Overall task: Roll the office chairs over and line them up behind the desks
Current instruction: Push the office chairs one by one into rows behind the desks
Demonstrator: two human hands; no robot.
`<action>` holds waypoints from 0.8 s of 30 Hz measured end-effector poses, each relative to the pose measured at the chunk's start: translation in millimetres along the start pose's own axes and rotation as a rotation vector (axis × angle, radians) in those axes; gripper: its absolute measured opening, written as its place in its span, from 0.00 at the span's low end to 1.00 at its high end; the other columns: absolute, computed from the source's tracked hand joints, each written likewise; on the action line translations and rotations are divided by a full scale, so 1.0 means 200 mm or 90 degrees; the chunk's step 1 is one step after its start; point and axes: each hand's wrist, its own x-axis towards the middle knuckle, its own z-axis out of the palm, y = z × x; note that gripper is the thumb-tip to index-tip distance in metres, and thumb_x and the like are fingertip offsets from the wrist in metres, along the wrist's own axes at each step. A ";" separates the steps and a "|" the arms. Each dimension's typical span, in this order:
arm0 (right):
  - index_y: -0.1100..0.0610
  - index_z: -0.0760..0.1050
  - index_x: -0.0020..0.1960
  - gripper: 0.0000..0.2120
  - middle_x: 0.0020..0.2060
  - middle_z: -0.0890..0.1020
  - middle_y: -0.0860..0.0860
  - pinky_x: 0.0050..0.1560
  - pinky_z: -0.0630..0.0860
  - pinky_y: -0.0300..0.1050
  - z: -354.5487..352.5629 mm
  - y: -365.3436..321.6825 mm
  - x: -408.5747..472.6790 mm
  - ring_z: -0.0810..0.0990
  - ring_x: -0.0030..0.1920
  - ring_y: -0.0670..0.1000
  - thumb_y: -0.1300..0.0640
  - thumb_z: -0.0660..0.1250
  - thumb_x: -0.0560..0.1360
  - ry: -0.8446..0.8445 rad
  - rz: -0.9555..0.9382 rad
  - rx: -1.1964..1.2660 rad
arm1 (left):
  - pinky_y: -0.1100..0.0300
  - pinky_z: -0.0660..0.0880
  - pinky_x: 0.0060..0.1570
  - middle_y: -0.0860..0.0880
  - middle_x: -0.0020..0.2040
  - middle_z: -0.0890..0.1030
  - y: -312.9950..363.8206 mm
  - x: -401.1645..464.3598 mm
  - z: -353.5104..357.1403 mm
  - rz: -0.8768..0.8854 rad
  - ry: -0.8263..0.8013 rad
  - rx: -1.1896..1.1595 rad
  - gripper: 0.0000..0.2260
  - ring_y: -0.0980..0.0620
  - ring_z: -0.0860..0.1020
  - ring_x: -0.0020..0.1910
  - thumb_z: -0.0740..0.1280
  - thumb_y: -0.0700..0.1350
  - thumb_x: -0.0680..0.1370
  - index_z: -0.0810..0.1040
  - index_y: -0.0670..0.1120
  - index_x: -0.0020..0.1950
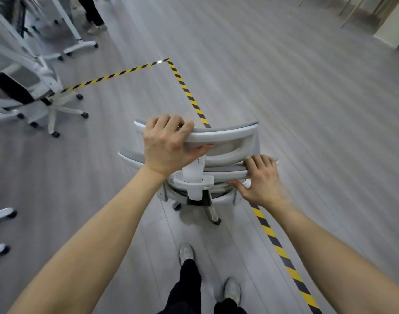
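A white and grey office chair (230,141) stands right in front of me, seen from behind and above. My left hand (169,143) grips the left part of its headrest, fingers over the top and thumb underneath. My right hand (261,180) grips the top edge of the backrest at the right, fingers curled over it. The chair's wheeled base (213,217) shows below the seat, over the yellow-black floor tape (275,243). The seat itself is hidden by the backrest.
Another white office chair (30,87) stands at the left beside white desk legs (78,45) on castors. More castor feet (3,215) poke in at the left edge. A person's legs (93,17) stand at the top left. Wooden legs (352,12) are at the top right.
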 end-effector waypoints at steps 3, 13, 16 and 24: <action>0.58 0.76 0.51 0.30 0.48 0.77 0.54 0.59 0.73 0.58 0.10 -0.11 0.15 0.75 0.51 0.61 0.29 0.71 0.74 0.013 -0.021 0.012 | 0.47 0.69 0.39 0.45 0.39 0.78 -0.19 0.00 0.00 -0.021 -0.014 0.009 0.28 0.41 0.74 0.36 0.73 0.71 0.76 0.81 0.44 0.42; 0.56 0.77 0.57 0.34 0.51 0.78 0.51 0.63 0.72 0.54 0.39 -0.44 0.63 0.76 0.55 0.59 0.24 0.67 0.76 -0.019 -0.083 0.029 | 0.46 0.69 0.42 0.45 0.40 0.76 -0.75 0.00 0.02 -0.095 -0.061 0.032 0.29 0.42 0.73 0.39 0.71 0.73 0.76 0.80 0.46 0.44; 0.54 0.78 0.59 0.35 0.52 0.79 0.49 0.66 0.72 0.52 0.43 -0.51 0.79 0.76 0.58 0.56 0.23 0.67 0.74 -0.032 -0.074 0.030 | 0.46 0.69 0.43 0.46 0.41 0.76 -0.90 0.04 0.06 -0.115 -0.089 0.051 0.29 0.41 0.74 0.40 0.70 0.74 0.76 0.82 0.47 0.46; 0.54 0.76 0.61 0.36 0.55 0.78 0.49 0.65 0.73 0.52 0.59 -0.66 1.20 0.74 0.60 0.55 0.22 0.67 0.74 -0.070 -0.088 0.022 | 0.47 0.68 0.47 0.47 0.46 0.76 -1.27 0.14 0.18 -0.162 -0.175 0.096 0.28 0.43 0.74 0.44 0.72 0.74 0.71 0.81 0.50 0.51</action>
